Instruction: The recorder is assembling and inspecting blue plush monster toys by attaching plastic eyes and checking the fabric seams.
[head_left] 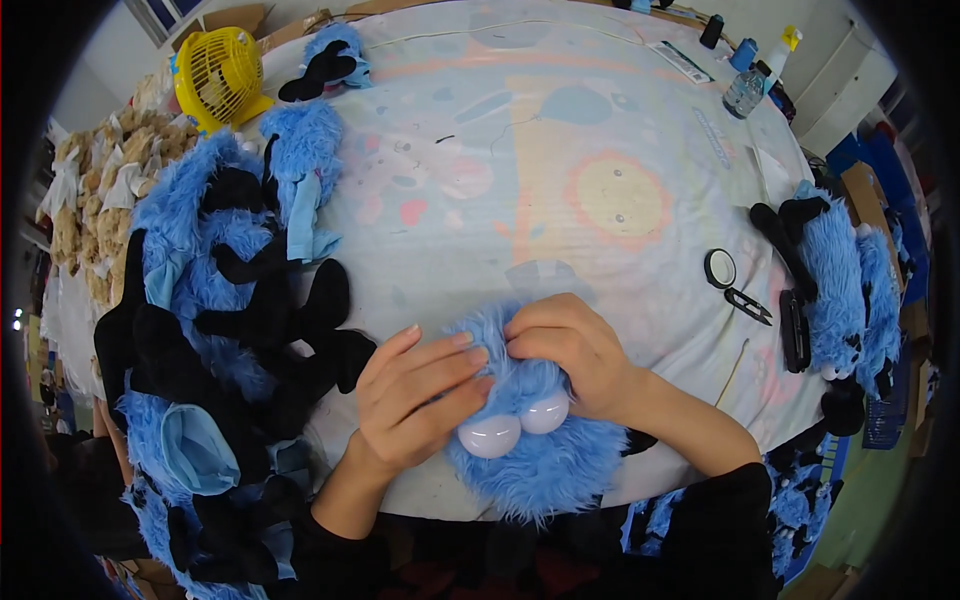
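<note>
A blue furry plush toy [545,465] with two glossy white eyes lies at the table's near edge in front of me. My left hand [420,395] rests against its left side, fingers stretched out and apart over the fur, with the fingertips just above one eye. My right hand [570,350] is closed on the top of the toy, thumb and fingers pinching the blue fur. Whatever lies between those fingertips, if anything besides fur, is too small to make out. A black piece shows under my right wrist.
Unfinished blue plush pieces with black limbs [240,280] pile up at left, near a yellow fan [218,78]. More blue plush [835,280] lies at right, beside thread snips [748,306], a round black-rimmed item [719,267] and a black case [795,330]. Bottles [745,92] stand far right.
</note>
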